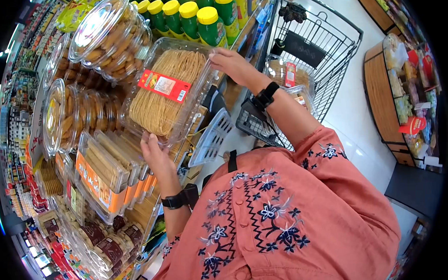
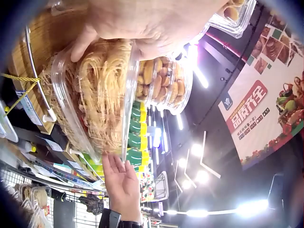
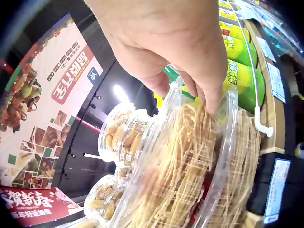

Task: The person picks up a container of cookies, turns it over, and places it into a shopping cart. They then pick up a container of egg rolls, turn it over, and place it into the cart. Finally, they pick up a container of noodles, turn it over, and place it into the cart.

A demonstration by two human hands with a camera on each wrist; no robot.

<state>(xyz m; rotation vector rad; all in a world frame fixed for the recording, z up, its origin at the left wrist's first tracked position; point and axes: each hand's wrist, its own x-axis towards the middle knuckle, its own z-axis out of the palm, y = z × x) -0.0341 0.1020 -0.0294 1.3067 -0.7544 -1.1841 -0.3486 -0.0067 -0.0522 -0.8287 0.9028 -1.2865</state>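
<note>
Both my hands hold a clear plastic box of dried noodles (image 1: 165, 90) with a red label across its top. It sits tilted over the display shelf. My left hand (image 1: 158, 154) grips the near end, thumb on the lid's edge and fingers partly hidden. At the far corner, the fingertips of my right hand (image 1: 236, 68) pinch the rim; the right wrist view shows thumb and fingers on either side of it. Another box of noodles (image 3: 247, 152) lies directly below this one. Round tubs of cookies (image 1: 112, 40) stand close beside it.
Flat packs with orange labels (image 1: 102, 179) line the shelf nearer me. Green bottles with yellow caps (image 1: 210, 27) stand behind. A shopping cart (image 1: 325, 62) on my right carries similar boxes (image 1: 288, 71). A wooden display stand (image 1: 380, 95) stands across the aisle.
</note>
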